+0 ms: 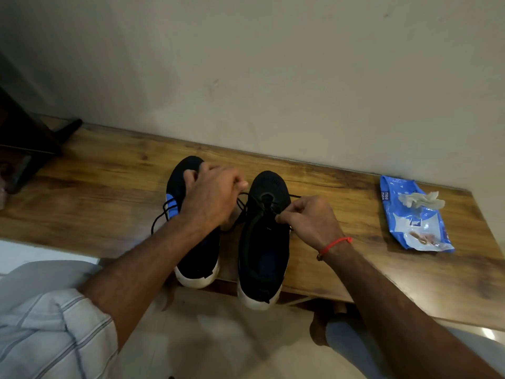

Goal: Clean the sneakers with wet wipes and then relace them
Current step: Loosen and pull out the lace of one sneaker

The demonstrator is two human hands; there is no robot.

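Two black sneakers with white soles stand side by side on a wooden bench [109, 170], toes toward the wall. My left hand [211, 196] hovers over the left sneaker [199, 255] and pinches one end of the black lace [247, 199] of the right sneaker [266, 258]. My right hand [308, 218] pinches the other end of that lace at the shoe's right side. The left sneaker's own lace [161, 217] hangs loose off its left side. A blue pack of wet wipes [412, 222] lies at the right, with a crumpled used wipe [420, 199] on top.
A dark object [24, 143] stands at the bench's left end. The wall runs right behind the bench. My knees and a pale tiled floor [218, 337] are below the bench's front edge, over which both heels stick out.
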